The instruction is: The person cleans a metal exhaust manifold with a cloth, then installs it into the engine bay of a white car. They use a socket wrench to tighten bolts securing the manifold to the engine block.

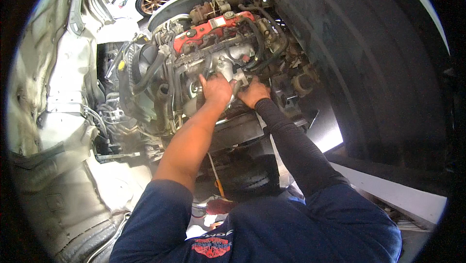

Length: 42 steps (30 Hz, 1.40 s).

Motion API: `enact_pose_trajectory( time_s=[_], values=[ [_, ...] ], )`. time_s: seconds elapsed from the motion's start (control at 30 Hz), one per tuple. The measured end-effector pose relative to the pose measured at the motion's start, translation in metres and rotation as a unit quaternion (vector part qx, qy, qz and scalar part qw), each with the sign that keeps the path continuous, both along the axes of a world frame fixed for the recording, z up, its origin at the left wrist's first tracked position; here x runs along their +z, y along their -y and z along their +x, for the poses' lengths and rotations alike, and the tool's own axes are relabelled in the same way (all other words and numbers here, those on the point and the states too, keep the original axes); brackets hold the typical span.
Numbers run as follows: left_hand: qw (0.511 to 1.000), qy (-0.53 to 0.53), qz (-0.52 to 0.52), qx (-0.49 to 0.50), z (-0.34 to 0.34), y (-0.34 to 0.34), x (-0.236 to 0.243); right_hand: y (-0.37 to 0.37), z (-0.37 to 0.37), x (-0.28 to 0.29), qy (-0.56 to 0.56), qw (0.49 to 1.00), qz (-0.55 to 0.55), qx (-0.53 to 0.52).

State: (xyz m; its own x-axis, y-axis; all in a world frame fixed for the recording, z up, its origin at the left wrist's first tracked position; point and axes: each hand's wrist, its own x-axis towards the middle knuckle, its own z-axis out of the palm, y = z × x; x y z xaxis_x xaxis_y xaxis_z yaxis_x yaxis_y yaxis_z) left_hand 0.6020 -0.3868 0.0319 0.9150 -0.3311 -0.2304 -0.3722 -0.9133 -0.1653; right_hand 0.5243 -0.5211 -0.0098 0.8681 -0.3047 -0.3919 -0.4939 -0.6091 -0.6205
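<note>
In front of me is an engine with a red valve cover (213, 28). Both of my arms reach down to its near side. My left hand (217, 89) lies against the silvery metal casting (224, 68), thumb spread to the left beside a ribbed black hose (200, 97); its other fingers curl downward, mostly hidden. Just to the right, my right hand (255, 93) is closed beside a pale metal fitting (240, 76), its fingers bent inward. What either hand grips is too small and shadowed to make out. A dark sleeve covers my right forearm.
Hoses and wiring (128, 76) crowd the engine's left side, next to a bare metal body panel (70, 93). A large dark panel (369, 68) rises on the right. Below my arms hangs a yellow-orange handle (220, 188). A car wheel (154, 1) shows at the far left.
</note>
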Motion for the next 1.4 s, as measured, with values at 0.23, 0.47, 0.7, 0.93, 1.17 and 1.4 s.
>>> enact_pose_trajectory(
  time_s=[0.23, 0.47, 0.7, 0.93, 1.17, 1.4],
  values=[
    [0.999, 0.037, -0.018, -0.021, -0.002, -0.002, -0.004, -0.003, 0.015, -0.006, 0.046, 0.997, 0.009, -0.062],
    [0.997, 0.058, -0.021, -0.044, -0.005, -0.006, -0.01, -0.004, 0.023, -0.021, 0.077, 0.996, -0.009, -0.052],
    [0.995, 0.063, -0.024, -0.067, -0.006, -0.009, -0.011, -0.001, 0.022, -0.018, 0.052, 0.997, -0.016, -0.049],
    [0.995, 0.058, -0.035, -0.074, -0.007, -0.014, -0.015, 0.01, 0.035, -0.023, -0.009, 0.999, -0.048, 0.004],
    [0.997, 0.034, -0.013, -0.069, -0.003, -0.014, -0.01, 0.014, 0.044, -0.044, -0.014, 0.997, -0.068, 0.036],
    [0.997, 0.029, -0.041, -0.064, 0.002, -0.025, -0.024, 0.027, 0.06, -0.045, -0.003, 0.996, -0.06, 0.068]
  ],
)
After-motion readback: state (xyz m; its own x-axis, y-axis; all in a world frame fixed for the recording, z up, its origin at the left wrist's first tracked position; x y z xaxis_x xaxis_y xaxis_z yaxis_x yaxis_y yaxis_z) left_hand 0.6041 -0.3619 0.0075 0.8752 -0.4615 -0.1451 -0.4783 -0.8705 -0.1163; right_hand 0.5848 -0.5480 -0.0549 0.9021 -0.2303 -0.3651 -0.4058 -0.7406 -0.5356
